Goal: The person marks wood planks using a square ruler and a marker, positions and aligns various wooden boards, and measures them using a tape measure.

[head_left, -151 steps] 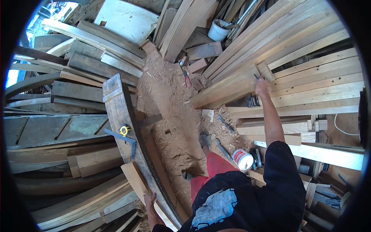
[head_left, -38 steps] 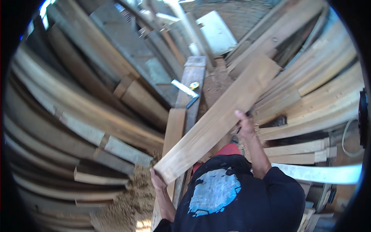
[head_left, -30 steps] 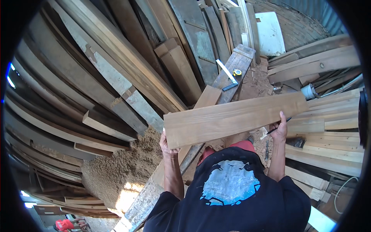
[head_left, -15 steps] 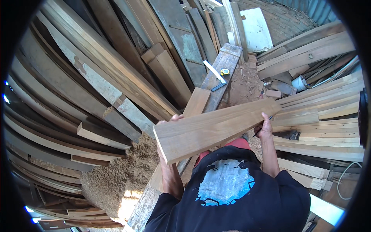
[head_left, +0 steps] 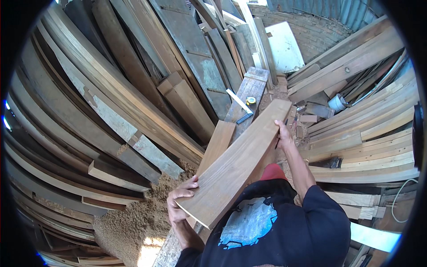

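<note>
A wide brown wooden board [head_left: 240, 162] slants in front of my body, its near end low at the left and its far end up to the right. My left hand [head_left: 181, 198] grips the near-left edge, fingers on top. At the far right edge my right hand [head_left: 283, 135] is closed on the board, thumb above and fingers mostly hidden underneath. Below it, another brown board [head_left: 219, 143] rests lengthwise on a narrow worn bench [head_left: 255, 79]. A try square [head_left: 240, 103] and a yellow tape measure [head_left: 251, 101] lie on the bench beyond the boards.
Long planks [head_left: 120, 84] lean in a dense row on the left, above a sawdust heap [head_left: 129, 233]. Stacked timber [head_left: 378, 149] fills the right side. A small white bucket [head_left: 338, 103] sits among offcuts, and a white panel [head_left: 284, 46] leans at the back.
The held board has swung so its far end points more forward, and its near end has come lower. A thin dark stick seen by my right hand earlier is now out of sight.
</note>
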Available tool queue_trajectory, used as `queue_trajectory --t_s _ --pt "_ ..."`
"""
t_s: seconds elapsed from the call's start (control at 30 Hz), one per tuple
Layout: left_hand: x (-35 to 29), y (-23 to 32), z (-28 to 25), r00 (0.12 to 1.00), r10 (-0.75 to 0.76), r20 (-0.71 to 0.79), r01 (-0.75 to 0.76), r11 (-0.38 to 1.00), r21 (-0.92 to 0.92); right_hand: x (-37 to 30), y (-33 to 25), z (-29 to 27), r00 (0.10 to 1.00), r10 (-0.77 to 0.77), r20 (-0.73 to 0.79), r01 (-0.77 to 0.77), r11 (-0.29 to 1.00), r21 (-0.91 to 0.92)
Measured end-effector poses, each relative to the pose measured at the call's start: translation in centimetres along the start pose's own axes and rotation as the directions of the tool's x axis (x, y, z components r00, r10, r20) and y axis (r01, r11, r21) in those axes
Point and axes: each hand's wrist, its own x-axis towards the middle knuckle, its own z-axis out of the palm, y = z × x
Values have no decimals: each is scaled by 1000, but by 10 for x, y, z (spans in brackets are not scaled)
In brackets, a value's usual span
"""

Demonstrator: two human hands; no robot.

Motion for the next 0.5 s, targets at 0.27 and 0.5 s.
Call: queue_trajectory --t_s 0.27,0.5 --pt "6 -102 73 932 56 -358 -12 992 124 170 -79 60 981 -182 -62 143 907 -397" --pt "112 -147 142 865 164 -474 5 942 335 224 -97 66 947 -306 -101 174 749 -639"
